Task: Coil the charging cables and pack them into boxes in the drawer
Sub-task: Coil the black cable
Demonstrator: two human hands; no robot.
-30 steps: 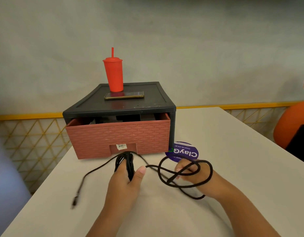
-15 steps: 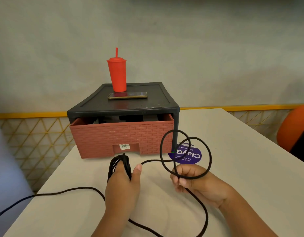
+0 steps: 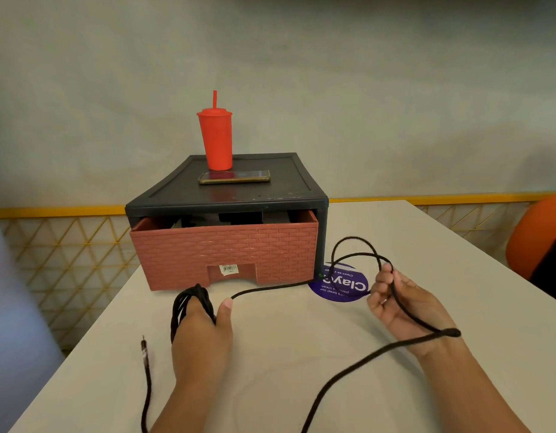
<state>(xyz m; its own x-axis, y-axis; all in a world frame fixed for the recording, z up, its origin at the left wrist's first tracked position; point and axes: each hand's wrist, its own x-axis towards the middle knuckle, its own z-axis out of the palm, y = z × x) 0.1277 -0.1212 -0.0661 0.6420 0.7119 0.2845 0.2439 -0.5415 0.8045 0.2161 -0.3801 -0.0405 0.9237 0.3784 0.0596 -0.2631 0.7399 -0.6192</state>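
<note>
The left hand [image 3: 201, 335] is holding a bundle of finished turns of the black charging cable [image 3: 270, 287]. The turns are wrapping round its fingers, and its grip is closing on them with the thumb pointing forward. From the thumb a single strand is running right across the white counter [image 3: 286, 364] towards the right hand [image 3: 401, 304].

The right hand is sitting palm up just above the counter, its grip pinching the cable between fingertips and thumb. Two loose loops are standing up above the fingertips. From there the cable is crossing the palm and the wrist, then trailing down off the near edge of the view. The plug [image 3: 143, 343] is lying on the counter to the left of the left forearm.

Just beyond the hands, the brick-patterned pink drawer [image 3: 223, 254] is sitting slightly pulled out of its dark grey storage unit [image 3: 226, 201]. Dark shapes are showing inside, too shadowed to make out. A red tumbler [image 3: 216, 139] with a straw is standing on top of the unit, and a phone [image 3: 234, 176] is lying flat just in front of it. A round purple sticker [image 3: 345, 285] is lying on the counter beside the unit's right corner, under the loops.
</note>
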